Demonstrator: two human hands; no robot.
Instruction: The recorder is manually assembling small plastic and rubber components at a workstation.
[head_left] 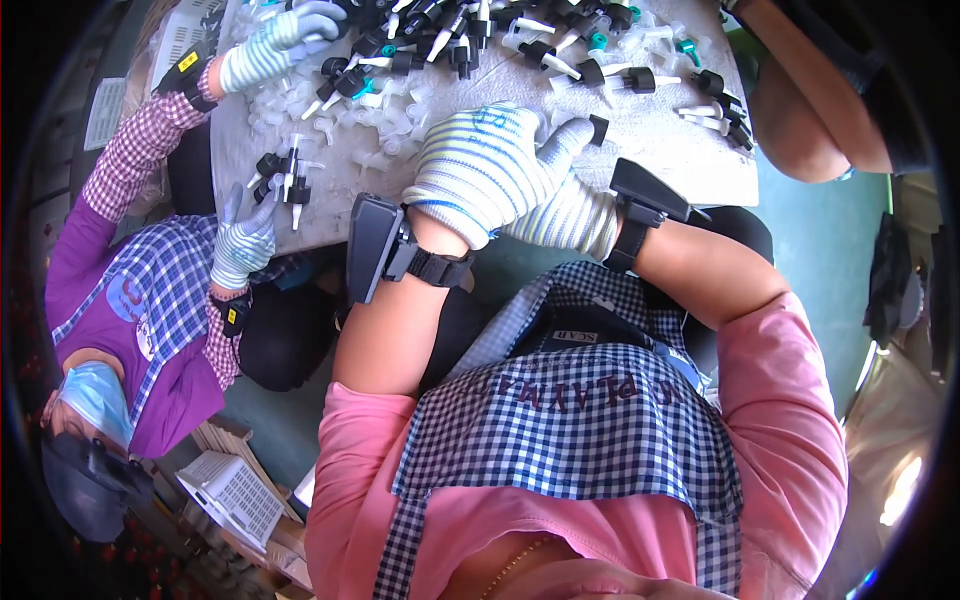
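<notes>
My left hand (478, 165), in a white glove with thin stripes, is closed over my right hand (568, 212) at the table's near edge. Its fingers curl out of sight, so what they hold is hidden. A small black cap-like piece (598, 130) shows right by the raised thumb; I cannot tell whether it is gripped. The right hand wears the same kind of glove, its fingers covered by the left. Beyond both hands lie heaped pump parts: black collars with white nozzles (548, 60), translucent pieces (370, 125) and a few teal ones (688, 50).
At the left, a co-worker (130, 310) with gloved hands reaches over the same pale table (690, 165). A small cluster of black-and-white pump parts (287, 180) lies near that person's lower hand. Another person's bare arm (820, 80) is at the upper right. A white crate (232, 495) stands lower left.
</notes>
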